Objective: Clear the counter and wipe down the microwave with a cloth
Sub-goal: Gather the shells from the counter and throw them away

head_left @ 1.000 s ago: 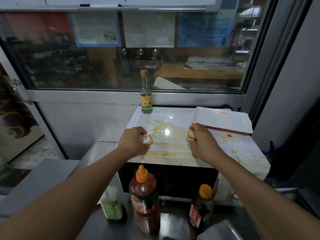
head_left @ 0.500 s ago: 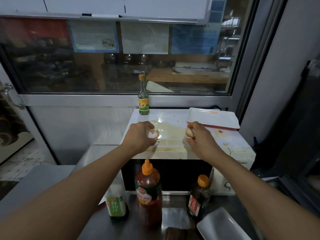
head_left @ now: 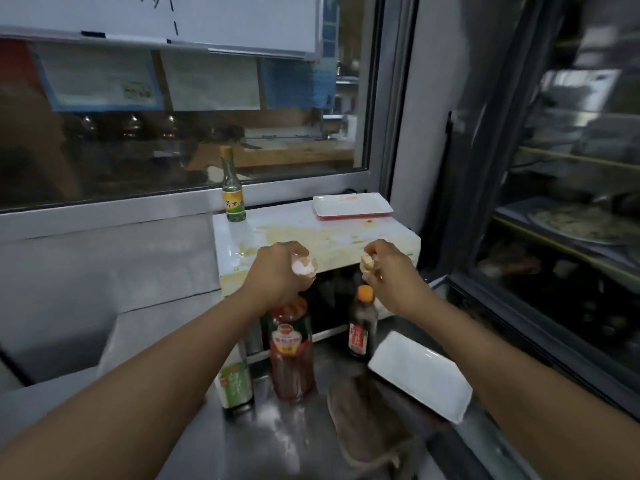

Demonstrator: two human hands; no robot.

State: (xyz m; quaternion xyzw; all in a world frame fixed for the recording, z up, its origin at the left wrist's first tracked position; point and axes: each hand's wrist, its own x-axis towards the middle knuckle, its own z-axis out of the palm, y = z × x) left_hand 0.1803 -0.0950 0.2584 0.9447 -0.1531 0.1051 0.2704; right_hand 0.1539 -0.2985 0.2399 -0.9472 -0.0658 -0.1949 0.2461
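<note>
The white microwave stands on the steel counter, its top smeared with yellowish egg spill. My left hand holds a broken eggshell half in front of the microwave's front edge. My right hand grips another eggshell piece at the same height. Both hands hover above the bottles, clear of the microwave top. A brownish cloth lies on the counter below my hands.
A green-label glass bottle and a white tray sit on the microwave top. On the counter stand a red sauce bottle, a dark sauce bottle, a green-label bottle and a white rectangular dish. A glass-door fridge is at right.
Both hands lifted the eggshell pieces off the microwave top and drew back toward me. The view swung to the right and down.
</note>
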